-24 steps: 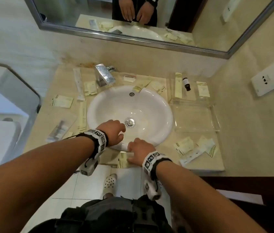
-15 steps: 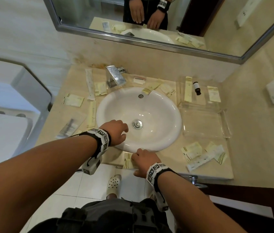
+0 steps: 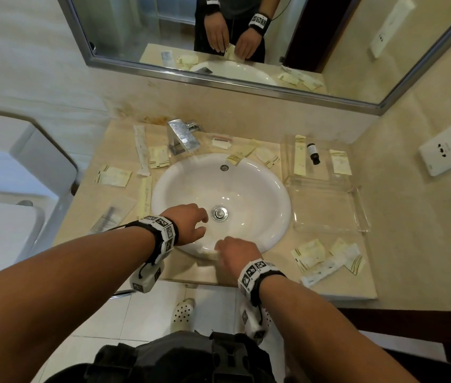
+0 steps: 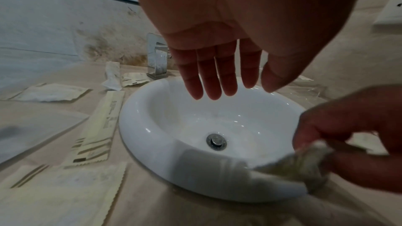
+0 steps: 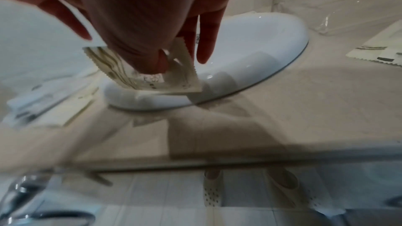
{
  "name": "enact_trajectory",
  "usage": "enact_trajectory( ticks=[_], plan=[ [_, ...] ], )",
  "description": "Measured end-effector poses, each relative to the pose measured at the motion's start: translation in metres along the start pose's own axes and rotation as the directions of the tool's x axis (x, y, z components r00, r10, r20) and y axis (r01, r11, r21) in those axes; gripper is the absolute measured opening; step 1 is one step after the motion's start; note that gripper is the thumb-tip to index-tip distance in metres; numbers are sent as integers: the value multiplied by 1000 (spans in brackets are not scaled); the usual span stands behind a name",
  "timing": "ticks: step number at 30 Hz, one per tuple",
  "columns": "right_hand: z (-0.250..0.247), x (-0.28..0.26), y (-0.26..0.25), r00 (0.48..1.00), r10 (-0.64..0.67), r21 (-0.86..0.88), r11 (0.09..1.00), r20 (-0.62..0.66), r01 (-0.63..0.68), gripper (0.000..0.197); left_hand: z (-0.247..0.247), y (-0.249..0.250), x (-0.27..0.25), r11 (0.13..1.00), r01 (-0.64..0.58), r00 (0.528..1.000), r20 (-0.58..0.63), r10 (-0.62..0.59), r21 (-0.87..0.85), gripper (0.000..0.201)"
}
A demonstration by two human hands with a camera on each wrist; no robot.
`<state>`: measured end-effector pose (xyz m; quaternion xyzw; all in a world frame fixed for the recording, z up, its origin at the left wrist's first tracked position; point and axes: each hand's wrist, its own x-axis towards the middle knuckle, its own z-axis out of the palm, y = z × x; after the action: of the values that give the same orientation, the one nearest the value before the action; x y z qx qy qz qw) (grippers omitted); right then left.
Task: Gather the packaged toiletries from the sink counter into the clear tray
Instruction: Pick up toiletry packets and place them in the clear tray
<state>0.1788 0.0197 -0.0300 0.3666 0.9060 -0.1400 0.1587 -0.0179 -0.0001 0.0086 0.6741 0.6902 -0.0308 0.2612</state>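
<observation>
now right hand (image 3: 234, 251) pinching cream sachet (image 5: 143, 75) above sink rim (image 3: 274, 239), left hand (image 3: 188, 223) slack, holding nothing

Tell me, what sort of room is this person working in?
Most likely a hotel bathroom: a round white sink with a chrome faucet sits in a beige counter below a wall mirror, and small packaged toiletries lie scattered beside a clear tray.

Right grip (image 3: 235, 251) with packet (image 5: 150, 75): over sink (image 3: 274, 189) near rim. Left grip (image 3: 191, 223) just left, tray (image 3: 362, 214) right, tap (image 3: 181, 136) beyond, on desk (image 3: 337, 283).
</observation>
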Motion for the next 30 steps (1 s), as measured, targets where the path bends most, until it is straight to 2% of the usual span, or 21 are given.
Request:
enact_trajectory(
  ticks=[6, 8, 11, 16, 19, 21, 26, 30],
  plan=[
    [-24, 7, 23, 983, 112, 141, 986, -145, -92, 25, -5, 26, 11, 998, -56, 998, 35, 58, -35, 52],
    [-28, 2, 33, 971, 156, 206, 971, -182, -117, 24, -5, 34, 18, 995, -100, 993, 56, 100, 2, 40],
    [-31, -9, 49, 955, 207, 273, 951, -212, -146, 26, -4, 50, 30, 989, -138, 990, 23, 137, 55, 20],
    [-32, -32, 82, 903, 359, 357, 896, -237, -263, 33, -2, 87, 56, 981, -177, 984, 31, 176, 75, 18],
    [-26, -51, 113, 867, 468, 379, 844, -172, -380, 51, -4, 113, 71, 979, -197, 980, -7, 198, 61, 20],
    [-24, -62, 140, 843, 521, 356, 819, -130, -451, 55, -6, 131, 80, 978, -204, 979, -16, 205, 49, 21],
    [-15, -81, 197, 774, 633, 280, 737, 35, -615, 54, -8, 167, 101, 979, -204, 979, -3, 204, -4, 22],
    [-4, -85, 221, 741, 659, 222, 709, 128, -669, 49, 0, 186, 113, 984, -167, 986, 11, 168, -67, 22]
  ],
)
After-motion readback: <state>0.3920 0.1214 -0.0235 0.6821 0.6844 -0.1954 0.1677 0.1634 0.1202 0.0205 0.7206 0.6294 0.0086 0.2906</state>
